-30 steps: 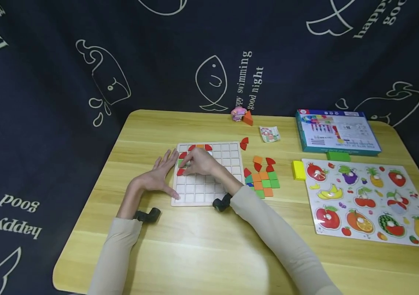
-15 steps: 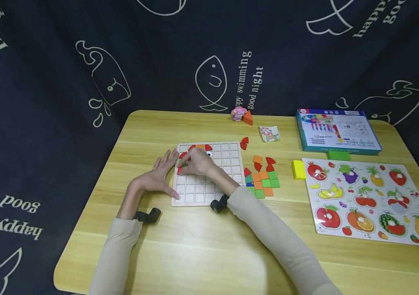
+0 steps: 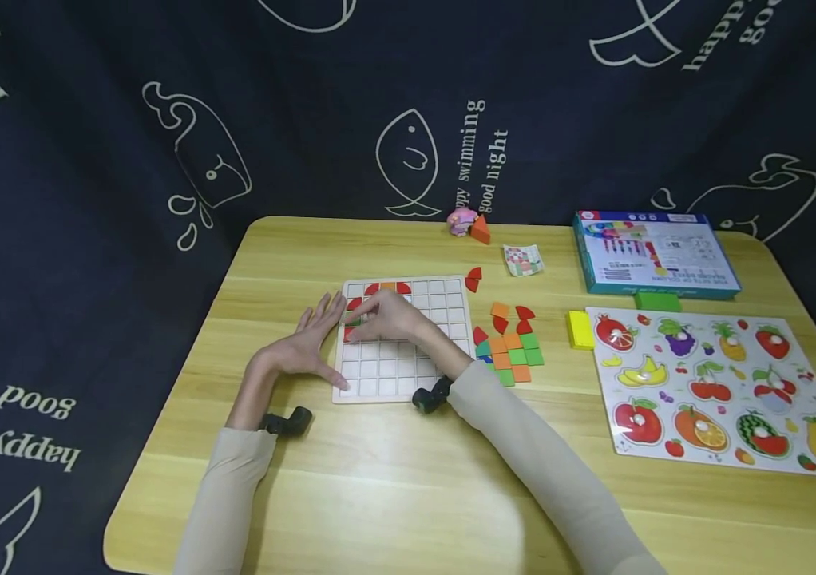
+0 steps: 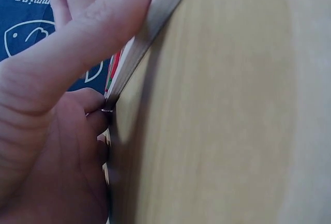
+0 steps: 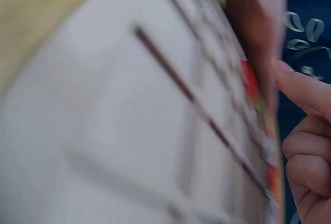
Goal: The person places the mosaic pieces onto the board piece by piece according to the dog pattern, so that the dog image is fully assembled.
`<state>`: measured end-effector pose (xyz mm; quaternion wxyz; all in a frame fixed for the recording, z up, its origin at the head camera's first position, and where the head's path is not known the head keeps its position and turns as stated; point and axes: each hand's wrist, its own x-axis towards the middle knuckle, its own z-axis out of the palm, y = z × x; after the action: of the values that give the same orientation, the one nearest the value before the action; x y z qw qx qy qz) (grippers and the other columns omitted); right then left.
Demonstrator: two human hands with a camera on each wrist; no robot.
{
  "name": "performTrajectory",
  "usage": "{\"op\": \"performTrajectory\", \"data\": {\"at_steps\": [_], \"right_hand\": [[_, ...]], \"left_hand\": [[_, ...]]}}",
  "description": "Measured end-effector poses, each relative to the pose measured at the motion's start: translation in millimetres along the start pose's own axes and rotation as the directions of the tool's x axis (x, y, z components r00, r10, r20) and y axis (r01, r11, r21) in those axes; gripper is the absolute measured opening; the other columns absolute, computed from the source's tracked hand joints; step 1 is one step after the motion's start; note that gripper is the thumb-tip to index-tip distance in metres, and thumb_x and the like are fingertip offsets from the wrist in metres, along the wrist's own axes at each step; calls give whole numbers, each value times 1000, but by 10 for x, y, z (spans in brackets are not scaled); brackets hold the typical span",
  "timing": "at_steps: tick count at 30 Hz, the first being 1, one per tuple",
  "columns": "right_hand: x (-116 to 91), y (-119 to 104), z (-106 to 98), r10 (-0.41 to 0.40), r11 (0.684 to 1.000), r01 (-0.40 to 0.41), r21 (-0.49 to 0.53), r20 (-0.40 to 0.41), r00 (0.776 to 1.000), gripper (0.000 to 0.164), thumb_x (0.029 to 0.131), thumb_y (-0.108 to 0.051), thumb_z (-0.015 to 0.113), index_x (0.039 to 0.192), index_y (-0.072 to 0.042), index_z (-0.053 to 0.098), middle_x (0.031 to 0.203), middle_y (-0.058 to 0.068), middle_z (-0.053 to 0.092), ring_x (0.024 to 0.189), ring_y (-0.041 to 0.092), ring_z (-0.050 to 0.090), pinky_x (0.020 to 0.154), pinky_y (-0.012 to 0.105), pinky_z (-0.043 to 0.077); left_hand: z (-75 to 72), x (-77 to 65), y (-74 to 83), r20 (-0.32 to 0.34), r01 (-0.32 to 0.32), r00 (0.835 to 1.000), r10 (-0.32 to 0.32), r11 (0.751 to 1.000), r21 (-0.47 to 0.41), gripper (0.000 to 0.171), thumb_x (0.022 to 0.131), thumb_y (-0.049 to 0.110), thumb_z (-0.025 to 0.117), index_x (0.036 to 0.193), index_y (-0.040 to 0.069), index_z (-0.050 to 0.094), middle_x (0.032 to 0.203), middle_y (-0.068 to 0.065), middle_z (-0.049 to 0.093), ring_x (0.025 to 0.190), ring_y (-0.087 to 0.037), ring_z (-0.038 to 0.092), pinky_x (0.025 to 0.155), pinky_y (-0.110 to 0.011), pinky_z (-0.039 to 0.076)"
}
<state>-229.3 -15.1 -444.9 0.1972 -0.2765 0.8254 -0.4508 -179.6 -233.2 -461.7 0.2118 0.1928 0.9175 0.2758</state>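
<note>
A white grid board [image 3: 408,369] lies on the table. My left hand [image 3: 303,343] rests along its left edge, fingers spread, thumb on the lower left corner; the left wrist view shows the thumb [image 4: 88,43] against the rim. My right hand [image 3: 392,317] is over the upper left cells, thumb and index fingertips apart at the left column. A red quarter-round tile [image 3: 354,304], a green tile [image 3: 353,319] and another red tile [image 3: 350,335] show there. The right wrist view has curled fingers [image 5: 310,162]; whether they pinch a tile is hidden. Along the top row, an orange tile [image 3: 387,285] sits between red ones.
Right of the board lie loose orange, green and red tiles [image 3: 514,357], with a small picture card [image 3: 523,260] behind. A fruit puzzle board [image 3: 724,391], a yellow block [image 3: 580,331], a green block [image 3: 658,302] and a flat box [image 3: 655,254] occupy the right side.
My right hand shifts only slightly over the left column tiles, its fingertips staying by the green and red tiles. The left hand keeps its place on the board's edge.
</note>
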Motion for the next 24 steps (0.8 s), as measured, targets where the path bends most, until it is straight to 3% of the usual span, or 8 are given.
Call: {"op": "performTrajectory", "data": {"at_steps": [6, 12, 18, 24], "right_hand": [[-534, 40, -558, 70, 996, -76, -49, -127, 989, 30, 80, -22, 79, 109, -15, 75, 58, -2, 37, 55, 17, 35, 50, 25, 25], [-1202, 348, -1041, 233, 965, -257, -53, -277, 932, 25, 83, -20, 76, 107, -13, 75, 52, -1, 33, 45, 17, 31, 44, 25, 22], [-1595, 618, -1154, 380, 917, -398, 12, -326, 866, 30, 81, -21, 78, 109, -11, 74, 56, -1, 34, 52, 19, 34, 47, 27, 23], [-1739, 737, -1083, 406, 910, -411, 49, -298, 864, 32, 79, -19, 80, 110, -12, 73, 56, -2, 32, 52, 17, 32, 50, 25, 24]], "left_hand": [[26, 23, 12, -9, 1, 1000, -2, 1000, -11, 144, 55, 57, 88, 156, 20, -7, 163, 0, -18, 150, -23, -23, 122, -53, -9], [23, 0, 8, -11, 18, 1000, -18, 1000, 1, 145, 53, 58, 88, 156, 20, -7, 163, 0, -18, 150, -24, -22, 122, -54, -7], [22, -1, 28, -7, 15, 1000, -15, 1000, 8, 143, 55, 57, 87, 156, 20, -7, 163, 0, -17, 150, -24, -21, 122, -55, -7], [36, 8, 57, -4, 23, 1000, -23, 1000, 8, 144, 55, 56, 88, 156, 19, -8, 163, -1, -18, 150, -25, -21, 122, -55, -7]]}}
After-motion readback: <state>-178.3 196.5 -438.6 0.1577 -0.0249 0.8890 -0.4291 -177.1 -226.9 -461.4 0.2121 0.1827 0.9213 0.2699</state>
